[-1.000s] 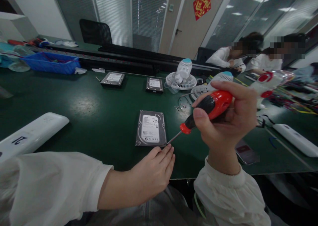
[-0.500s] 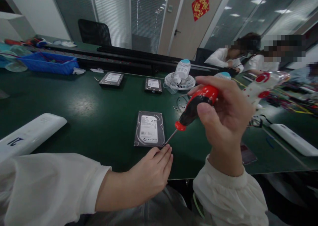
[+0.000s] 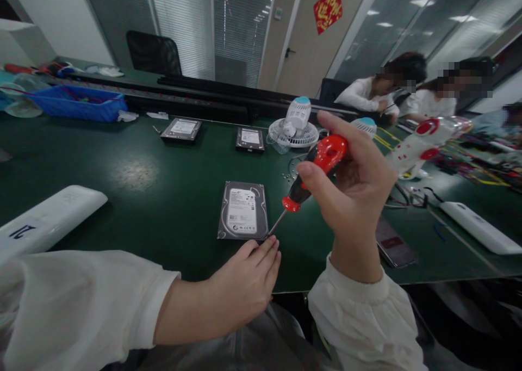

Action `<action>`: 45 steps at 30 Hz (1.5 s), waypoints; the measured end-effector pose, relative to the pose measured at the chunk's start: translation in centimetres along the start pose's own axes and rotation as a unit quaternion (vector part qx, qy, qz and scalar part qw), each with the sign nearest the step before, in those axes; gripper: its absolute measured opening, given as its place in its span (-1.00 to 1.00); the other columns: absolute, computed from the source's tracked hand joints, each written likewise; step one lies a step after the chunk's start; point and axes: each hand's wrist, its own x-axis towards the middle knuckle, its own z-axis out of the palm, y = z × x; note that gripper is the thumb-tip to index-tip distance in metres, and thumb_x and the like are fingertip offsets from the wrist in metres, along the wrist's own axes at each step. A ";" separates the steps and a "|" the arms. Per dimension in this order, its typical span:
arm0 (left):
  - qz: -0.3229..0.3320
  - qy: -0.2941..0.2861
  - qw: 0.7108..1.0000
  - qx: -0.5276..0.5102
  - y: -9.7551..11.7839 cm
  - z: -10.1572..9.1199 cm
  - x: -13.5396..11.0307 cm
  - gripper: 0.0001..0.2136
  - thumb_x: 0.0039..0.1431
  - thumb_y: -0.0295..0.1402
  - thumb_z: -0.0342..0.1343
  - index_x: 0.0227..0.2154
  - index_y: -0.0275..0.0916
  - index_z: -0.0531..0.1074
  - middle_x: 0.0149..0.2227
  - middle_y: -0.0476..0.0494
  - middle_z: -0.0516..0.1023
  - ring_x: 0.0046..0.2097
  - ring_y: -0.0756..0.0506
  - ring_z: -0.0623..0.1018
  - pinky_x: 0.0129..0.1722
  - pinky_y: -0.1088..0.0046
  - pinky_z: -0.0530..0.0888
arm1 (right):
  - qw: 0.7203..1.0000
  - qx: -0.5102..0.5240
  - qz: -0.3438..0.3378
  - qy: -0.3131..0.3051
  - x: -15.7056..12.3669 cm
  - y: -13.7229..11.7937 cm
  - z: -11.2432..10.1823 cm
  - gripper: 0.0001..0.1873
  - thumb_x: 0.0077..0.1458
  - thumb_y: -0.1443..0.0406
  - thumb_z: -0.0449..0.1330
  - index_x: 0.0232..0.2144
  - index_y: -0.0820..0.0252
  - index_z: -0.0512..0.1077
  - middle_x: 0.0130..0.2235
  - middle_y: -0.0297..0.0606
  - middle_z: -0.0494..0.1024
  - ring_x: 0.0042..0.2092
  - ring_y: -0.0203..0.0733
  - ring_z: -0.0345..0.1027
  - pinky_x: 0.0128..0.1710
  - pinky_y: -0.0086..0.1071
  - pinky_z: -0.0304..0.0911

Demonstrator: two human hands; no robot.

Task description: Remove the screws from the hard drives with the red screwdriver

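A hard drive (image 3: pixel 243 210) lies label side up on the green table in front of me. At its near right corner, the fingers of my left hand (image 3: pixel 248 276) are pressed together, right beside the tip of a screwdriver. Whatever they pinch there is hidden or too small to make out. The red and black screwdriver (image 3: pixel 299 189) slants down to that corner, its handle held between the thumb and fingers of my right hand (image 3: pixel 354 180). Small loose screws (image 3: pixel 289 176) are scattered on the table behind the screwdriver.
Two more hard drives, one at left (image 3: pixel 181 130) and one nearer the middle (image 3: pixel 250 139), lie farther back. Beside them stands a white fan (image 3: pixel 294 129). A blue bin (image 3: pixel 77 103), white power banks or cases (image 3: pixel 57 216) and a phone (image 3: pixel 395 243) lie around. Two people sit at right.
My right hand has turned and shifted a little left around the screwdriver handle, its index finger now more raised. The left hand and hard drive stay together at the same corner.
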 end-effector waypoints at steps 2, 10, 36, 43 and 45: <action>-0.003 0.001 1.000 -0.001 0.0 0.0 0.0 -0.49 0.35 -0.21 0.02 0.15 -0.58 0.41 0.20 -0.50 0.48 0.26 -0.34 0.40 0.11 0.11 0.24 | 0.999 0.036 0.016 0.010 -0.2 0.3 0.4 -0.48 0.17 0.08 0.23 0.17 -0.12 0.30 0.15 -0.23 0.49 -0.14 -0.15 0.55 -0.09 -0.13 0.52; -0.002 -0.001 1.000 0.009 0.0 -0.1 0.1 -0.48 0.34 -0.17 0.02 0.14 -0.56 0.43 0.20 -0.51 0.48 0.26 -0.34 0.42 0.12 0.12 0.25 | 0.997 0.060 -0.023 0.037 -0.7 0.9 1.3 -0.55 0.14 0.04 0.26 0.03 -0.02 0.31 -0.07 -0.27 0.48 -0.09 -0.15 0.50 -0.16 -0.19 0.51; -0.001 -0.002 1.000 0.014 -0.1 -0.3 0.3 -0.50 0.33 -0.19 0.05 0.10 -0.56 0.47 0.17 -0.49 0.51 0.22 -0.32 0.46 0.10 0.12 0.25 | 0.996 0.041 -0.039 0.068 -0.8 1.3 1.1 -0.56 0.14 0.07 0.27 0.05 -0.06 0.41 -0.04 -0.26 0.50 -0.05 -0.07 0.48 -0.04 -0.07 0.46; 0.001 -0.013 1.000 0.015 -0.1 -0.4 0.3 -0.49 0.35 -0.19 0.00 0.13 -0.57 0.44 0.19 -0.50 0.49 0.23 -0.33 0.45 0.11 0.11 0.25 | 0.993 0.100 -0.027 0.059 -0.8 1.3 1.0 -0.63 0.22 0.06 0.16 0.05 -0.11 0.45 -0.05 -0.26 0.51 0.02 0.02 0.45 0.04 0.01 0.40; 0.001 -0.013 1.000 0.016 -0.1 -0.4 0.3 -0.50 0.36 -0.19 -0.01 0.12 -0.56 0.45 0.19 -0.49 0.49 0.23 -0.32 0.45 0.10 0.11 0.26 | 0.994 0.068 -0.043 0.072 -0.7 1.3 1.0 -0.58 0.11 0.11 0.30 0.04 -0.09 0.47 -0.09 -0.28 0.51 -0.05 -0.04 0.43 0.00 -0.03 0.41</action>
